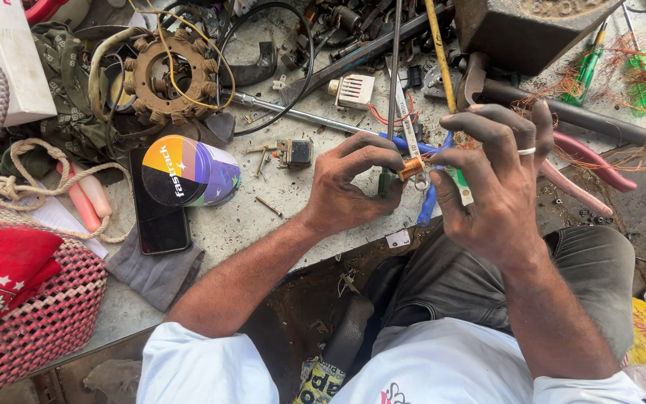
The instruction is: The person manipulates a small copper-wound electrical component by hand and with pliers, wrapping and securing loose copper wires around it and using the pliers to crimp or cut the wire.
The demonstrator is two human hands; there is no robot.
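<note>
**Copper coil held between two hands at a cluttered bench**

A small copper-wound coil [412,167] sits pinched between the fingertips of both hands above the edge of a grey workbench [293,213]. The winding looks full and tidy, suggesting the wrapping is largely done; a loose strand seems to trail toward the right fingers, so the ends appear unfinished. The left hand [353,187] curls in from the wrist, thumb and forefinger closed on the coil's left end. The right hand [491,187], wearing a ring, arches over it, fingertips closed on the other end, remaining fingers fanned upward. Beyond the fingertips lie blue-handled pliers [431,196]; left of the left knuckles, a colourful tin [188,172] rests on a black phone [160,221].
</note>
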